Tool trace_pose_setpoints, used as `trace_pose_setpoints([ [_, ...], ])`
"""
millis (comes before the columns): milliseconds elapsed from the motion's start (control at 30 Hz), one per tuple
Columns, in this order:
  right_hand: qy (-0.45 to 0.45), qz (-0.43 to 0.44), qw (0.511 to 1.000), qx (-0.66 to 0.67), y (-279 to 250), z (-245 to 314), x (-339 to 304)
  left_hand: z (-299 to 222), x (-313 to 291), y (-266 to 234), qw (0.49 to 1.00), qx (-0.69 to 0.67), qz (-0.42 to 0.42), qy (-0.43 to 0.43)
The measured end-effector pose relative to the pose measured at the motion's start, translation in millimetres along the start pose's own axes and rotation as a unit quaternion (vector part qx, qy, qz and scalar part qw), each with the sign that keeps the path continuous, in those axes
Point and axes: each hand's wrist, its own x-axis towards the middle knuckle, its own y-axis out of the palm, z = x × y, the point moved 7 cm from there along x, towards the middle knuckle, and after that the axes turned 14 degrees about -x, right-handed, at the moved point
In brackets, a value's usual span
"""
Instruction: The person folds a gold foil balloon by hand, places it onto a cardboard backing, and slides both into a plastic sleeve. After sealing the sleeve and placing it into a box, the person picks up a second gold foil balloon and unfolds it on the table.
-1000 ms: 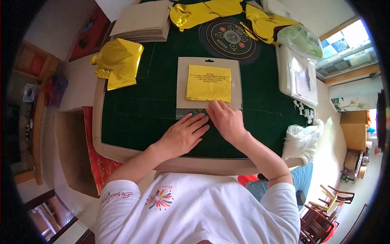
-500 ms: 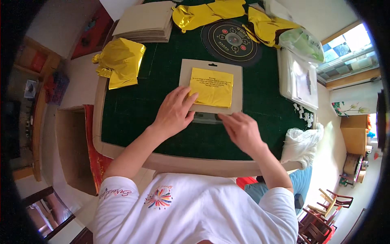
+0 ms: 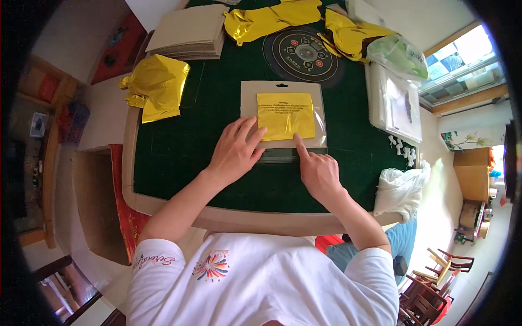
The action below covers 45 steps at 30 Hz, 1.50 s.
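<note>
A folded gold foil packet [image 3: 286, 120] with dark print lies on a beige card [image 3: 249, 93] with a hang slot at its top. Shiny clear plastic covers the card, and a clear flap [image 3: 278, 156] extends below its near edge. My left hand [image 3: 235, 145] rests at the packet's lower left corner, fingers spread out and lying on the card. My right hand [image 3: 319, 173] touches the plastic at the packet's near edge with a stretched index finger. The other right fingers are curled under, and nothing shows in them.
Gold foil balloons [image 3: 159, 87] lie at the left and far side of the green table. A stack of beige cards [image 3: 187, 32], a round dark table inset [image 3: 304, 53], clear plastic bags [image 3: 399, 106], small white pieces [image 3: 402, 149] and white string [image 3: 402, 190] surround the work.
My right hand has moved from the flap at the card's near edge up onto the packet's lower edge, its index finger now stretched out. My left hand stays nearly in place.
</note>
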Motion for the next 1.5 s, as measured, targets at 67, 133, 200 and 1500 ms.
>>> trace_pose_setpoints([
  [67, 0.013, 0.012, 1.0, 0.007, -0.4, -0.9, -0.8, 0.5, -0.3, -2.9, 1.0, -0.008, -0.004, 0.004],
  [133, 0.013, 0.011, 1.0, 0.018, -5.5, -1.6, -2.8, -1.1, 0.5, -3.4, 1.0, -0.003, 0.0, 0.004],
  [200, 0.016, 0.011, 0.999, 0.03, -15.8, -6.1, -9.5, -4.2, 3.0, -1.9, 1.0, -0.008, 0.0, 0.008],
  [1500, 0.106, 0.003, 0.721, 0.685, -24.6, 8.3, 7.7, -32.3, -37.3, -12.2, 0.77, -0.594, -0.037, -0.231],
])
